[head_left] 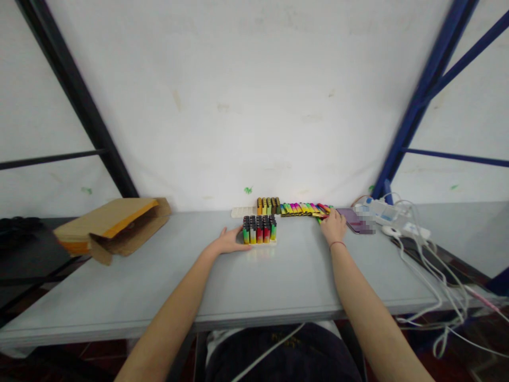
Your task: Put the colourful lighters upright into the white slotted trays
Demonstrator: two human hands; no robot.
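Observation:
A white tray [270, 243] stands on the table, packed with upright lighters [260, 232] that have black tops and green, white, red and yellow bodies. My left hand [228, 242] grips the tray's left end, its fingers partly hidden behind the lighters. Behind it, along the wall, a second upright block of yellow, orange and dark lighters [268, 206] stands beside a row of lighters lying down [298, 209] in many colours. At the right end of that row, my right hand [334, 227] has its fingers closed on lighters; how many is hidden.
An empty-looking white tray [242, 212] lies at the wall. Right of my right hand are a purple phone-like flat object [353, 220], a power strip [379, 211] and tangled white cables [429, 265]. An open cardboard box [115, 225] lies at the left. Blue posts [421, 106] frame the right.

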